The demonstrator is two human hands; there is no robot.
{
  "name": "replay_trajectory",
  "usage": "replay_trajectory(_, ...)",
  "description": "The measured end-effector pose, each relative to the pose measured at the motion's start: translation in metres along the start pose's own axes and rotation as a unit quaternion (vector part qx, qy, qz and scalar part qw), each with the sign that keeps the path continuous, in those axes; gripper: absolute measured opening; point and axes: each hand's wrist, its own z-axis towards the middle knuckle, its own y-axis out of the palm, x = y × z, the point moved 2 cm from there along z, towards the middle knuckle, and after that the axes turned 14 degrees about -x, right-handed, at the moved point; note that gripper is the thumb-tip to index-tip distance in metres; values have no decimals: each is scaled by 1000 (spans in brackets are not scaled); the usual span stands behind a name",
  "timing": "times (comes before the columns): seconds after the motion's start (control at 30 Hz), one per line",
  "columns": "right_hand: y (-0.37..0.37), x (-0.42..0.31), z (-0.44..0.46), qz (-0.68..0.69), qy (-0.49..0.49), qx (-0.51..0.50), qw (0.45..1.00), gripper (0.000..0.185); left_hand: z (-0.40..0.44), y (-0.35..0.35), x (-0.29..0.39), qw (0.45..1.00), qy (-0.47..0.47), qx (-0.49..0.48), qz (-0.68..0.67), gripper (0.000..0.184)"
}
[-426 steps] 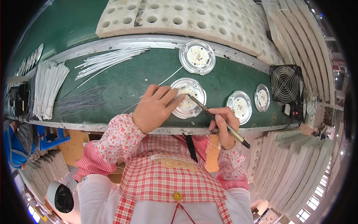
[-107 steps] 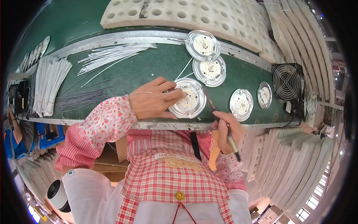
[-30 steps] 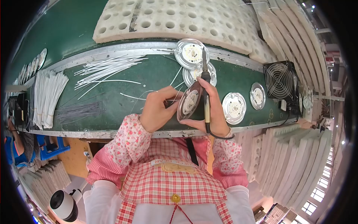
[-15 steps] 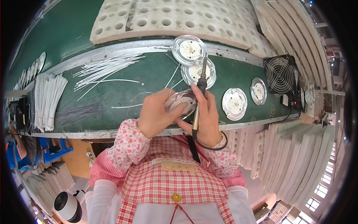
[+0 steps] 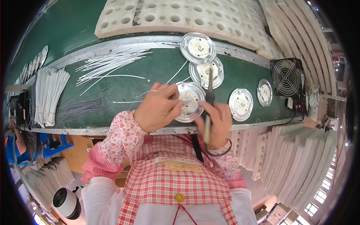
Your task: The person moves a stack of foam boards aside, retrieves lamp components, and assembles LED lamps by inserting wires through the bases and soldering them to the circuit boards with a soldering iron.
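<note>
A round LED lamp disc point(image 5: 188, 107) lies face up on the green bench between my hands. My left hand point(image 5: 156, 107) is at its left edge, knuckles up and fingers curled in; what the fingertips hold, if anything, is hidden. In my right hand point(image 5: 219, 122), somewhat blurred, is a soldering iron point(image 5: 210, 95), its tip pointing away from me and its cord looping by the wrist. A thin white wire point(image 5: 127, 101) lies left of my left hand. Two overlapping LED discs point(image 5: 198, 48) rest beyond the iron.
Right of my hands are two more discs point(image 5: 240, 105) and a black fan point(image 5: 287, 77). Loose white wires point(image 5: 108, 67), grey wires point(image 5: 83, 108) and a white wire bundle point(image 5: 50, 95) lie leftward. A perforated foam board point(image 5: 176, 18) stands along the back.
The disc that was held tilted between my hands now lies flat, face up, on the bench. My left hand has turned knuckles up, and my right hand has shifted right with the iron.
</note>
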Motion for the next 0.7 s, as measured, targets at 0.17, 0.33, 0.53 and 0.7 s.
replay_trajectory(0.17, -29, 1, -11, 205, 24, -5, 978, 27, 12, -6, 3, 996, 31, -66, 49, 24)
replay_trajectory(0.33, -30, 5, -7, 205, -38, -44, 977, 24, 16, -3, 1, 994, 39, -66, 78, 26)
replay_trajectory(0.53, -29, 6, -1, 171, -87, -64, 979, 30, 20, -1, 1, 992, 33, -71, 103, 28)
replay_trajectory(0.7, -28, 6, -1, 131, -123, -78, 981, 33, 25, 3, 1, 989, 29, -63, 132, 29)
